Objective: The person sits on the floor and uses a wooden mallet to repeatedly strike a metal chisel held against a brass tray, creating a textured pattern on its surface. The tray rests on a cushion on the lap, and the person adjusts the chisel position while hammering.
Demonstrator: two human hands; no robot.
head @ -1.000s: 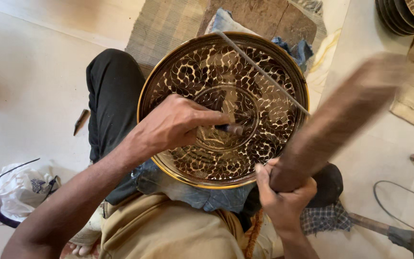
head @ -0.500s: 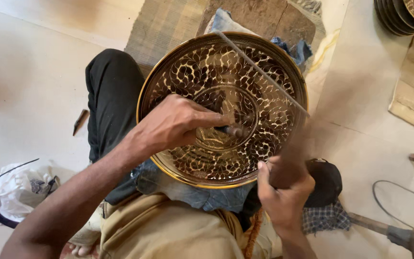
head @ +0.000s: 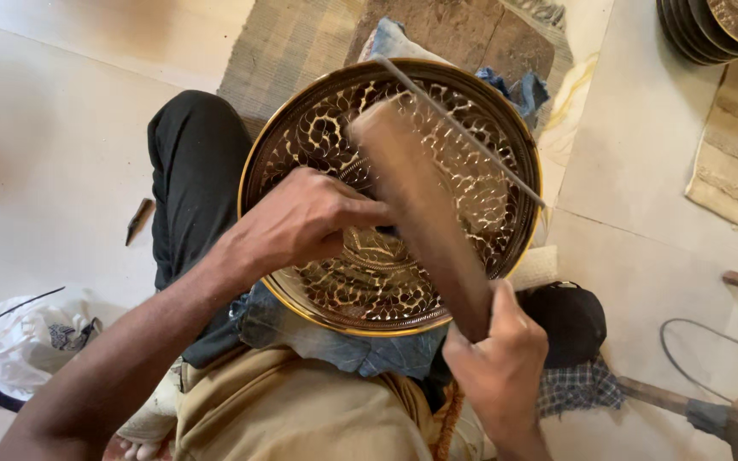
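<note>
brass engraved tray [head: 471, 171] on the lap looks stiff and heavy, best held by its rim; left hand [head: 305, 218] pinches a small chisel, right hand [head: 497, 367] grips a wooden mallet [head: 420, 205].

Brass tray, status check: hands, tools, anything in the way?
Left hand pinches a small punch on the brass tray. Right hand grips the wooden mallet, head over the tray centre. Thin metal rod lies across the rim.

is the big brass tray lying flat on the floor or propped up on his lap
Propped on the lap. The engraved brass tray rests on blue cloth over the legs, tilted toward the camera.
</note>
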